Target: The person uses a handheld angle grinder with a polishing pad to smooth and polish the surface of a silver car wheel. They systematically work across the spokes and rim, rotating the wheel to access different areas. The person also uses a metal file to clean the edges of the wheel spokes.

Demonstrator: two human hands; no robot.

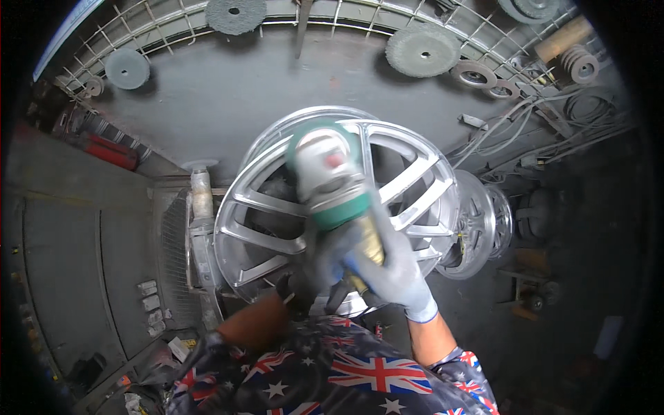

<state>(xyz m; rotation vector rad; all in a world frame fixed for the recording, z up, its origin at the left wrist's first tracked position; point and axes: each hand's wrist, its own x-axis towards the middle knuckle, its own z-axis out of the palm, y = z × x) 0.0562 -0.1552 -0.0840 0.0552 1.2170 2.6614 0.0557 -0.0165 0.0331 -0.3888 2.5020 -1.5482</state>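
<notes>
A green and silver angle grinder [335, 183], blurred by motion, is held over a silver alloy wheel rim [415, 176] with several spokes. My right hand [398, 273], in a pale grey and blue glove, is closed round the grinder's yellowish rear handle. Smeared and darker, my left hand [319, 252] closes on the tool's left side, just below the green collar; its fingers are partly hidden. The grinder's head covers the rim's upper middle. Whether its disc touches the metal is hidden.
More wheel rims [474, 221] stand to the right. Abrasive discs [423, 52] hang on a wire grid along the far wall. A machine with a wrapped cylindrical post [200, 197] stands left of the rim. Grey cables [498, 131] run along the right wall.
</notes>
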